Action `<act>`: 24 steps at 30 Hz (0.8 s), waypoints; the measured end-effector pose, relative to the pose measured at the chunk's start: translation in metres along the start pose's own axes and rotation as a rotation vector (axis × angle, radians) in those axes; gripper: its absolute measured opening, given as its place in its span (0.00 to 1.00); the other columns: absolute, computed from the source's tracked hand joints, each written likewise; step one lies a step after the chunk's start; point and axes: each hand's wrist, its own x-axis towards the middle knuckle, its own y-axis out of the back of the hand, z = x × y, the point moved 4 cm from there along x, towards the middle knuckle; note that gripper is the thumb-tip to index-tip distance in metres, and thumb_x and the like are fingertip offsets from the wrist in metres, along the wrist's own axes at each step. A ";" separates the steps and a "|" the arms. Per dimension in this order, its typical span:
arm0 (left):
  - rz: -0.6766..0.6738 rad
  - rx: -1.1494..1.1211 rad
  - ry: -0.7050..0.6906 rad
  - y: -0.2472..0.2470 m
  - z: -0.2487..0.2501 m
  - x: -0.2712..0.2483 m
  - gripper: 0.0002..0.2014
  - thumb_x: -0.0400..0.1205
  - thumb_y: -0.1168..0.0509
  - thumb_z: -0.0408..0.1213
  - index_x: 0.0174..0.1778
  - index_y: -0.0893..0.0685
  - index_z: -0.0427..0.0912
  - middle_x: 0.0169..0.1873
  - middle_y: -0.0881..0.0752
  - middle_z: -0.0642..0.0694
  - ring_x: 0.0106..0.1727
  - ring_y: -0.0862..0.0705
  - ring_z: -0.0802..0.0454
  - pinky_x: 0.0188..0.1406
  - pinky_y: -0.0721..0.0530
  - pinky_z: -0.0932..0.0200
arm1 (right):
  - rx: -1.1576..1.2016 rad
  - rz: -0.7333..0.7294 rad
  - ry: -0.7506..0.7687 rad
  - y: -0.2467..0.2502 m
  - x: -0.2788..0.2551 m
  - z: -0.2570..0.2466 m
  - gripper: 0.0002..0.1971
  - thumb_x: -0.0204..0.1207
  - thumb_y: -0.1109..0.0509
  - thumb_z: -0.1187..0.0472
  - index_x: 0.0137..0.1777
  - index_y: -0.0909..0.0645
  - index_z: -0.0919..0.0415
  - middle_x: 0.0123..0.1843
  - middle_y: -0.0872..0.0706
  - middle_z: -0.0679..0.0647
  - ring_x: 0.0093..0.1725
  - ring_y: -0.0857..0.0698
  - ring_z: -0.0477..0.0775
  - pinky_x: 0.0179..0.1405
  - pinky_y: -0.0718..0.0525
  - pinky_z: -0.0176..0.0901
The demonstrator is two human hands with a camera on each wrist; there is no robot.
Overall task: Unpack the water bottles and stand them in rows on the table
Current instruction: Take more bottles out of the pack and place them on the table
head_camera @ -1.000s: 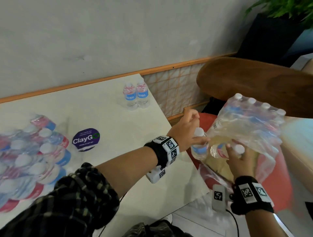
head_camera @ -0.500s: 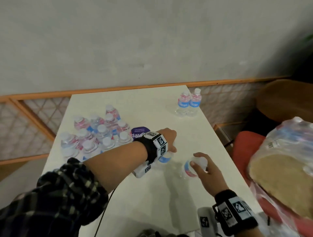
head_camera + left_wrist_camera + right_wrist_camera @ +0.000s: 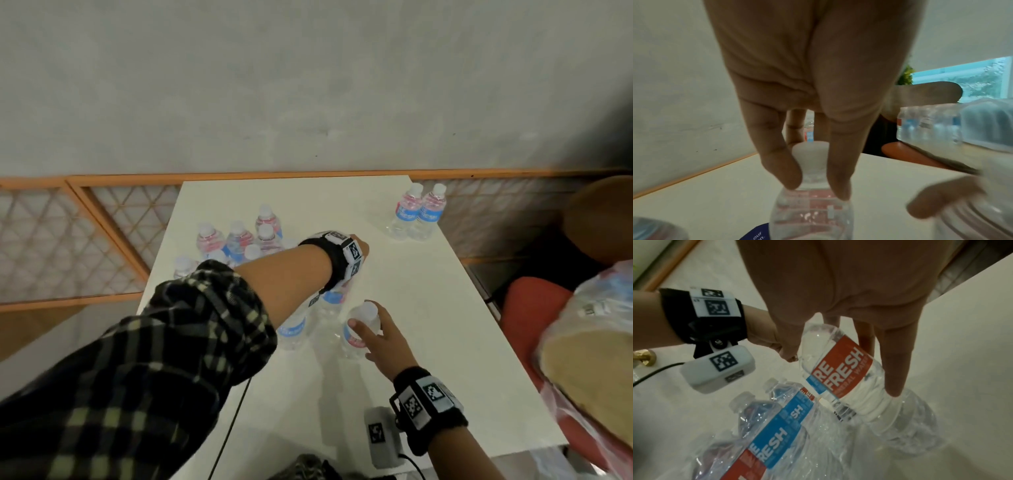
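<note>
My left hand reaches over the white table and pinches a clear water bottle by its white cap and neck; the bottle stands upright above a purple sticker. My right hand grips a second bottle just right of two standing bottles. That bottle's red label leans under my index finger. Whether its base touches the table I cannot tell. The wrapped pack lies on the right.
A group of several bottles stands at the table's left back. Two bottles stand at the far right corner. The pack rests on a red chair by the table's right edge. A grey wall runs behind.
Both hands have carried their bottles from the pack on the chair leftwards over the table and lowered them beside the standing bottles. The view has swung left.
</note>
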 end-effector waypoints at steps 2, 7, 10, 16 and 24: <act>0.056 -0.035 0.047 0.013 -0.009 0.001 0.14 0.78 0.33 0.30 0.57 0.17 0.26 0.56 0.17 0.27 0.62 0.17 0.41 0.52 0.19 0.55 | 0.010 0.003 -0.020 0.000 -0.001 0.001 0.27 0.69 0.27 0.40 0.68 0.31 0.34 0.56 0.20 0.38 0.58 0.19 0.52 0.63 0.18 0.59; 0.199 -0.151 0.232 0.040 -0.050 0.013 0.17 0.83 0.37 0.33 0.66 0.21 0.29 0.66 0.19 0.34 0.67 0.20 0.40 0.59 0.22 0.54 | 0.036 -0.014 -0.159 -0.007 -0.006 -0.001 0.34 0.70 0.30 0.36 0.75 0.39 0.35 0.61 0.24 0.50 0.61 0.23 0.55 0.55 0.15 0.57; 0.182 -0.132 0.259 0.033 -0.080 0.033 0.17 0.81 0.35 0.43 0.58 0.15 0.34 0.55 0.13 0.40 0.49 0.13 0.45 0.51 0.16 0.53 | 0.068 -0.073 -0.250 -0.015 -0.006 -0.001 0.39 0.67 0.30 0.33 0.75 0.44 0.32 0.64 0.24 0.51 0.61 0.20 0.59 0.44 0.12 0.52; 0.155 -0.149 0.286 0.018 -0.121 0.032 0.11 0.77 0.34 0.33 0.29 0.26 0.45 0.28 0.23 0.51 0.27 0.26 0.54 0.29 0.24 0.64 | 0.330 -0.198 -0.288 -0.037 0.010 -0.003 0.43 0.69 0.23 0.48 0.78 0.46 0.38 0.65 0.21 0.56 0.56 0.15 0.61 0.49 0.12 0.50; 0.186 -0.172 0.263 0.007 -0.135 0.024 0.16 0.79 0.32 0.35 0.63 0.16 0.39 0.63 0.17 0.44 0.63 0.19 0.44 0.53 0.24 0.61 | 0.786 -0.209 -0.563 -0.049 0.023 0.003 0.37 0.73 0.36 0.33 0.79 0.42 0.43 0.77 0.37 0.60 0.62 0.18 0.73 0.54 0.16 0.70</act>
